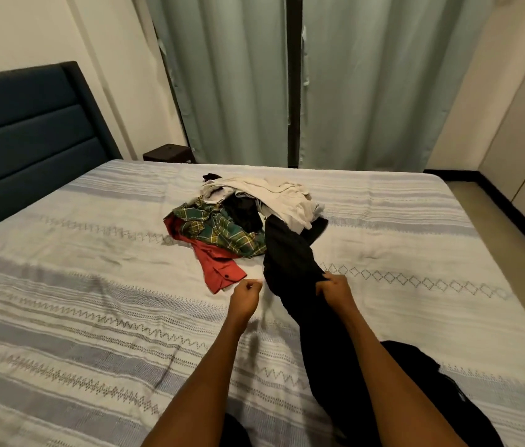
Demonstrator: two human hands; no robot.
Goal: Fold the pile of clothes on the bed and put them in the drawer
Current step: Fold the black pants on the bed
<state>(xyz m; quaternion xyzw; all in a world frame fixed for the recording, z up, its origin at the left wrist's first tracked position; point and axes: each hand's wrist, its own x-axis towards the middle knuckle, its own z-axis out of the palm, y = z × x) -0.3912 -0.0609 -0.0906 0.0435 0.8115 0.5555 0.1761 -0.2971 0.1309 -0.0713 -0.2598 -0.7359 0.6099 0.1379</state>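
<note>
Our right hand (332, 287) grips a long black garment (290, 256) of soft, limp cloth; our left hand (247, 293) is clenched, holding nothing. The garment trails from the crumpled pile of clothes (242, 214), plaid, red and cream, mid-bed on the striped woven bedspread (77, 317).

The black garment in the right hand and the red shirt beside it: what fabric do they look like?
Black garment: soft, matte cloth, probably a knit or light woven; it drapes limply from the right hand with no shine. Red shirt: thin woven cloth, likely cotton; it shows a crisp buttoned cuff and flat creases.
</note>
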